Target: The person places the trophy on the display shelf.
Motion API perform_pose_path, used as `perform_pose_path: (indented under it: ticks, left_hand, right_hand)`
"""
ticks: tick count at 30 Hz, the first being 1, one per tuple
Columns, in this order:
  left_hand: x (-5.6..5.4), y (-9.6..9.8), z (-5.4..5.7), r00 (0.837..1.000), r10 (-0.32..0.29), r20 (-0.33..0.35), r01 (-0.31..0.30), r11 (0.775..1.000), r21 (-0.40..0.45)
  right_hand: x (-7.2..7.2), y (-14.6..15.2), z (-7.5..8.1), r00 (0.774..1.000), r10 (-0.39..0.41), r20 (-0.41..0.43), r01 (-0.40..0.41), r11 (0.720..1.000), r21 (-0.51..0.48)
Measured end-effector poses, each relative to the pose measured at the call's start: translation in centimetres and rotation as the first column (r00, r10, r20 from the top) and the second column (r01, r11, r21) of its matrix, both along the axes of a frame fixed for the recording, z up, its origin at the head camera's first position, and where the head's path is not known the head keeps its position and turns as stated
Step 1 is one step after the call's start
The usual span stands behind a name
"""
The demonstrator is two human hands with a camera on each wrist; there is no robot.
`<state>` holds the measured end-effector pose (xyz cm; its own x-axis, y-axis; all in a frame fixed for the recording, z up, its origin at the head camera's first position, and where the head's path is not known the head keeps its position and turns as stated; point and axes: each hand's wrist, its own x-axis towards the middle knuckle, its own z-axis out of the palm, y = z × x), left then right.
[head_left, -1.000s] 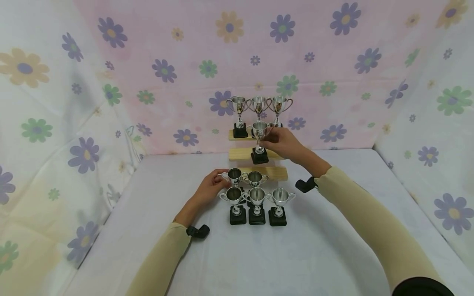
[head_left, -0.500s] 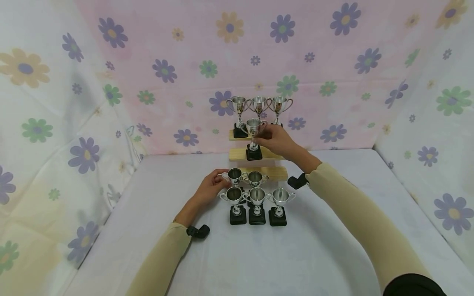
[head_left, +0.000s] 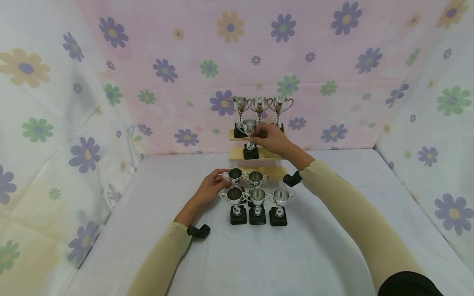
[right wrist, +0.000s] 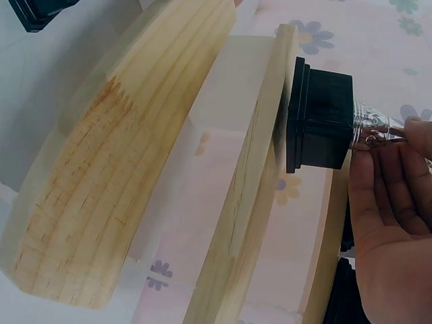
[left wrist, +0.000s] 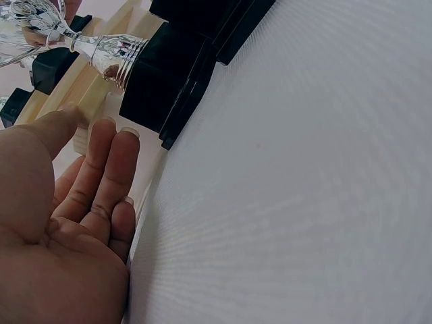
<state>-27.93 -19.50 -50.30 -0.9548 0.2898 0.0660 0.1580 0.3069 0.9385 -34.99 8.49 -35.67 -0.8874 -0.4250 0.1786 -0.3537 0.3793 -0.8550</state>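
As the right hand [head_left: 273, 140] is shifting left, a held trophy [head_left: 249, 128] is settling in at the middle shelf [head_left: 268, 153]

Nearest on the white desk [head_left: 240, 263], three silver trophies [head_left: 257, 217] are standing in a row, two more trophies [head_left: 255, 178] behind. The left hand [head_left: 210, 189] is lying close beside the back-left one, its grip loose. Beyond, the right grip is pinching the held trophy's stem. Over the last second this upright trophy has been moving leftward; its base is now nearing the shelf's left end, contact unclear. That is apparently starting a second row: farthest, three shelved trophies [head_left: 240, 105] are lining the top shelf [head_left: 233, 136].
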Motion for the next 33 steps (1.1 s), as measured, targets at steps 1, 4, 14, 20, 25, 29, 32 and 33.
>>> perform_pose_path:
  ticks: [1, 4, 14, 20, 25, 29, 32, 33]
  left_hand:
    - [0.0, 0.0, 0.0, 1.0, 0.0, 0.002, 0.0, 1.0, 0.001]
    - [0.1, 0.1, 0.2, 1.0, -0.001, 0.003, 0.001, 1.0, 0.003]
    - [0.1, 0.1, 0.5, 1.0, -0.01, 0.014, 0.01, 1.0, -0.014]
    - [0.2, 0.1, 0.3, 1.0, -0.001, 0.0, 0.001, 1.0, 0.004]
    - [0.1, 0.1, 0.4, 1.0, -0.001, 0.008, 0.001, 1.0, -0.005]
    - [0.2, 0.1, 0.4, 1.0, 0.0, 0.008, 0.0, 1.0, -0.002]
    - [0.1, 0.1, 0.3, 1.0, 0.002, 0.007, -0.002, 1.0, -0.003]
    - [0.1, 0.0, 0.3, 1.0, 0.001, 0.006, -0.001, 1.0, -0.004]
  right_hand:
    - [-0.1, -0.1, 0.0, 1.0, 0.0, 0.003, 0.0, 1.0, -0.001]
    - [-0.1, -0.3, -0.1, 1.0, -0.01, 0.01, 0.01, 1.0, 0.006]
    - [-0.2, -0.8, -0.3, 1.0, -0.02, 0.016, 0.02, 1.0, -0.007]
    - [-0.3, -1.1, -0.5, 1.0, -0.016, -0.012, 0.016, 1.0, -0.01]
    - [-0.2, -1.3, -0.4, 1.0, -0.007, -0.013, 0.007, 1.0, -0.029]
    - [-0.2, -1.6, -0.4, 1.0, -0.015, -0.019, 0.015, 1.0, -0.018]
    - [-0.2, -1.7, -0.4, 1.0, -0.021, -0.023, 0.021, 1.0, -0.007]
    - [-0.2, -1.8, -0.4, 0.999, -0.023, -0.026, 0.023, 1.0, -0.003]
